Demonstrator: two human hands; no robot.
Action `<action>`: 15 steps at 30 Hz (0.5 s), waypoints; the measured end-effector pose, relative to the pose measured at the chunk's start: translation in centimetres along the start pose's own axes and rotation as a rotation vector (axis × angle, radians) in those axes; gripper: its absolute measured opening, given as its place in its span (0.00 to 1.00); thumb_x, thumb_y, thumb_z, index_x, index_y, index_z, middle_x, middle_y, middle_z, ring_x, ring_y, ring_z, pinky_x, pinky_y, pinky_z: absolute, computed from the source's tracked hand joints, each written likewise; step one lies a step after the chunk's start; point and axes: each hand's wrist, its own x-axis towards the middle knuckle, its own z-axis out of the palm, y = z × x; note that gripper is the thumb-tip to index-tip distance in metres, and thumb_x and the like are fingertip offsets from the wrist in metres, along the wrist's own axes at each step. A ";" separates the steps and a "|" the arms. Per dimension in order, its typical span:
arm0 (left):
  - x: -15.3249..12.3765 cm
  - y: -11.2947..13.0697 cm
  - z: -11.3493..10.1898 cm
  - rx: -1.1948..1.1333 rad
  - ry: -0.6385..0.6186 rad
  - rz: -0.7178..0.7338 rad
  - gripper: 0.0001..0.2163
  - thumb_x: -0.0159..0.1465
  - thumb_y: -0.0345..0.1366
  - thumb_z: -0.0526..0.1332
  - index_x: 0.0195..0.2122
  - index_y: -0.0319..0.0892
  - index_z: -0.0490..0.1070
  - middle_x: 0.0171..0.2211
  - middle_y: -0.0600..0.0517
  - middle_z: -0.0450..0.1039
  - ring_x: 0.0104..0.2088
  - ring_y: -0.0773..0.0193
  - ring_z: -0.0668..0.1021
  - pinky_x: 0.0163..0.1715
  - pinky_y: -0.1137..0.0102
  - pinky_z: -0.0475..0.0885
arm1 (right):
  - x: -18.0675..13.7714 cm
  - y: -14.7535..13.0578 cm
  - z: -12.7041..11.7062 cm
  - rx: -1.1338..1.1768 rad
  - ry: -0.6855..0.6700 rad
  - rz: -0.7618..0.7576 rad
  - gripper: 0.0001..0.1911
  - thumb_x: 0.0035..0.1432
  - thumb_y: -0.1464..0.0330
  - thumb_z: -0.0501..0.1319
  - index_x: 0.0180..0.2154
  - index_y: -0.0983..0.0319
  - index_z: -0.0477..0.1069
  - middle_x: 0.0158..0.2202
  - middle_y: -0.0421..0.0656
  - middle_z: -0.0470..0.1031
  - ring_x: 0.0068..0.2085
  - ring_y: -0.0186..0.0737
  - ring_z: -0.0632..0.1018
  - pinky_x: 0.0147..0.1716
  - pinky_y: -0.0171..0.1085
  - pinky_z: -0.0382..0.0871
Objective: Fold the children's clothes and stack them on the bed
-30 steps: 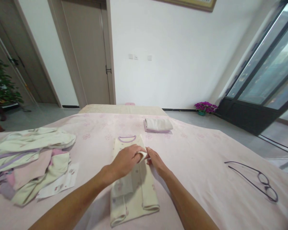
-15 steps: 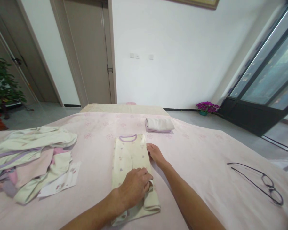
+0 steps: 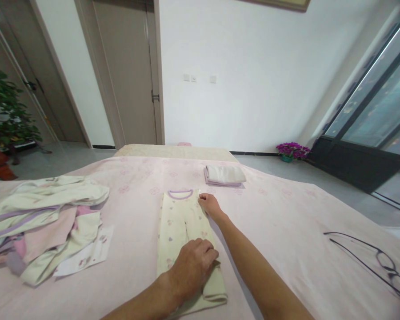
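A small cream shirt (image 3: 175, 222) with a purple-trimmed neckline and a print of hearts and flowers lies before me, its sides folded inward into a long strip. My left hand (image 3: 196, 264) is closed over the shirt's lower right side, its fingers curled on the folded cloth and the fingertips partly hidden. Farther up, my right hand (image 3: 210, 205) pinches the shirt's right edge near the shoulder, close to the neckline.
On the left lies a loose heap of children's clothes (image 3: 50, 222) with a white printed sheet (image 3: 86, 255) partly beneath it. A folded cloth stack (image 3: 225, 174) rests toward the far edge. Black-framed glasses (image 3: 380, 260) lie at the right on the pink bedspread (image 3: 273, 222).
My right hand has moved up along the shirt's edge to the shoulder and now pinches it there. My left hand has shifted slightly down and right. The view has turned a little left.
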 end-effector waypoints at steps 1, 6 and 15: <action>0.0 0.0 0.2 -0.001 0.004 0.003 0.05 0.68 0.31 0.59 0.42 0.43 0.74 0.39 0.50 0.76 0.39 0.59 0.76 0.40 0.64 0.73 | 0.1 0.1 0.0 -0.032 0.018 0.000 0.06 0.51 0.71 0.58 0.26 0.61 0.74 0.24 0.38 0.74 0.28 0.34 0.71 0.27 0.31 0.55; 0.1 0.1 0.7 0.004 0.002 0.010 0.05 0.68 0.29 0.57 0.39 0.42 0.73 0.36 0.50 0.75 0.37 0.60 0.75 0.37 0.67 0.71 | 0.5 0.6 0.1 -0.136 0.092 0.018 0.07 0.53 0.69 0.62 0.35 0.58 0.77 0.31 0.38 0.77 0.33 0.37 0.74 0.30 0.33 0.55; -0.4 0.4 0.6 0.016 -0.083 0.076 0.07 0.70 0.32 0.55 0.34 0.42 0.69 0.34 0.51 0.73 0.35 0.62 0.73 0.36 0.68 0.69 | -0.1 1.7 1.2 -0.244 0.186 -0.076 0.18 0.59 0.67 0.61 0.52 0.55 0.68 0.43 0.39 0.74 0.39 0.35 0.74 0.36 0.33 0.61</action>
